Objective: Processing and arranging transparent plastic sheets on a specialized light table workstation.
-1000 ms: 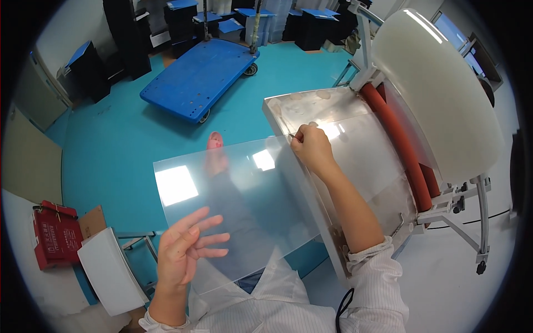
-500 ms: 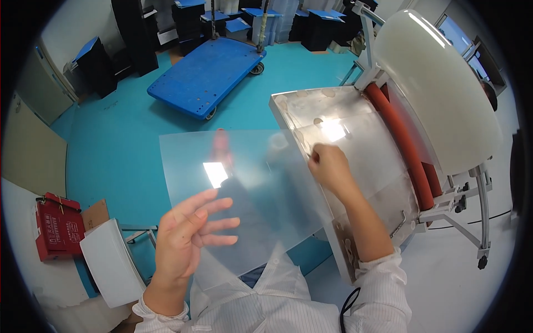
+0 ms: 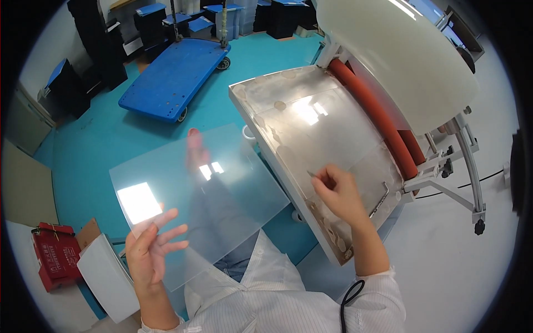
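A clear, stiff plastic sheet (image 3: 239,194) hangs in front of my body, tilted, with light glaring off it. My left hand (image 3: 149,252) grips its left edge, the thumb and forefinger close together and the other fingers spread. My right hand (image 3: 340,194) is in a pinch above the metal bed (image 3: 294,147) of a machine, apart from the sheet. A small grey pointed piece (image 3: 311,173) sticks out from the fingertips; its kind is too small to tell.
Red rollers (image 3: 377,116) and a cream rounded cover (image 3: 400,55) stand beyond the bed. A hex key (image 3: 380,200) lies on it. A blue platform trolley (image 3: 172,77) stands on the floor, and a red box (image 3: 55,255) sits at left beside a white-topped stool (image 3: 108,277).
My left hand has carried the sheet left, away from the bed. My right hand has left the sheet's right edge and is now over the bed. The whole view has shifted.
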